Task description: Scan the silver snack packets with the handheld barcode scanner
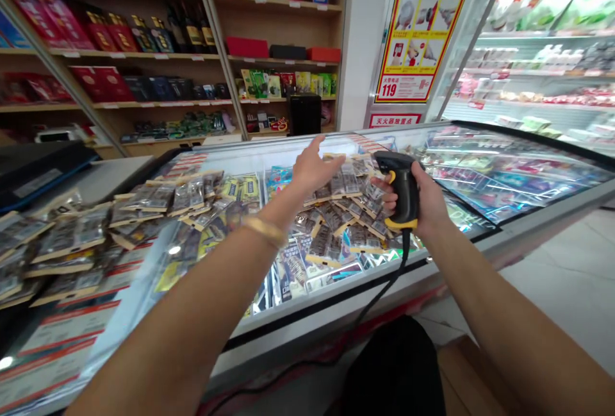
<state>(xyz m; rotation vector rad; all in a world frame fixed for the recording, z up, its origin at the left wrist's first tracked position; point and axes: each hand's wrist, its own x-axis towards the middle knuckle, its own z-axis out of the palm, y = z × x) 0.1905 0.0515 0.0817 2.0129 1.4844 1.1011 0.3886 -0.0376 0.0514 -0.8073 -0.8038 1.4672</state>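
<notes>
A black and yellow barcode scanner [406, 188] is gripped in my right hand [427, 201], its head tilted to the left and a finger by the yellow trigger. Its black cable [384, 291] drops over the freezer's front edge. My left hand [314, 166], with a gold bangle [266, 230] on the wrist, reaches over the freezer, fingers stretched out and apart. Just beyond and below it lies a heap of clear packets with brown edges [336, 211]. Whether the fingertips touch a packet I cannot tell.
More brown-edged packets [72, 236] are piled on the freezer's left side, above red-and-white price labels [62, 345]. A glass lid [519, 166] covers the right side. Shelves of boxes and bottles [158, 34] stand behind. A cardboard box [468, 371] sits on the floor near my knee.
</notes>
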